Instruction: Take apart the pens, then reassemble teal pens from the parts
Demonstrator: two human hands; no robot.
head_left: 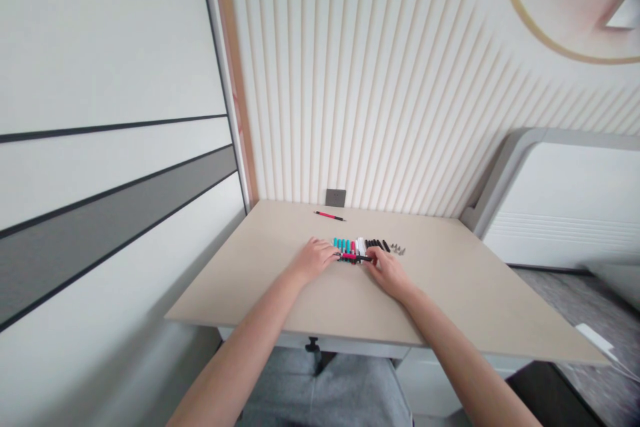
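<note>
A red and black pen point(350, 256) lies level between my two hands, above rows of pen parts. My left hand point(316, 257) has its fingers closed on the pen's left end. On its black right end, my right hand point(387, 271) grips with thumb and fingers. Just behind the pen are several teal pen barrels point(342, 243), a red piece point(353, 245) and white pieces point(361, 243). Several black pieces point(376, 243) and small silver cone-shaped tips point(399, 249) lie to the right. The held pen and my fingers partly cover the nearer parts.
Another red and black pen point(330, 216) lies at the back of the beige table point(450, 293), near a dark wall socket point(335, 197). A white cabinet panel point(110, 213) stands on the left. A grey and white headboard point(560, 193) is on the right.
</note>
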